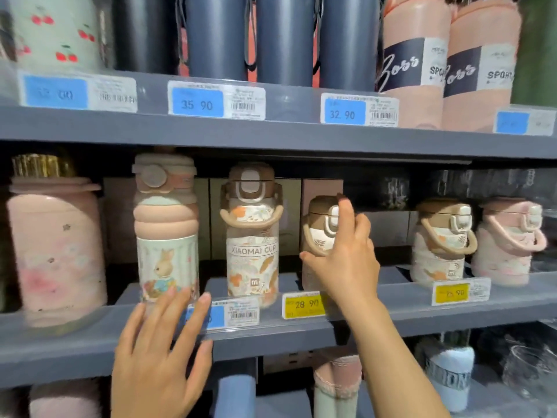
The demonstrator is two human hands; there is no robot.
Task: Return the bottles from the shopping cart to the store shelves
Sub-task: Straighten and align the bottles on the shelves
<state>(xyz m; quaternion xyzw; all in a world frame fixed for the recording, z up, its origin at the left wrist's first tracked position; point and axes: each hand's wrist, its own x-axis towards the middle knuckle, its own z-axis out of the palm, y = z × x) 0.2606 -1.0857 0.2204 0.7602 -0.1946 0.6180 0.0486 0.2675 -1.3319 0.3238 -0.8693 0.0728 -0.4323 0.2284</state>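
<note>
while the shelf carries a row of upright bottles, the small brown bottle is stood on it between the xiaomai cup and a matching pair, axis vertical. it is gripped by the right hand, curled round its side; the left hand is held open, empty, lower and further off.

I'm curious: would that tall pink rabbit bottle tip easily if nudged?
Probably: the rabbit bottle is tall and narrow and stands near the shelf edge. Its smooth printed sleeve may be slippery. The left hand hovers open before it.
</note>
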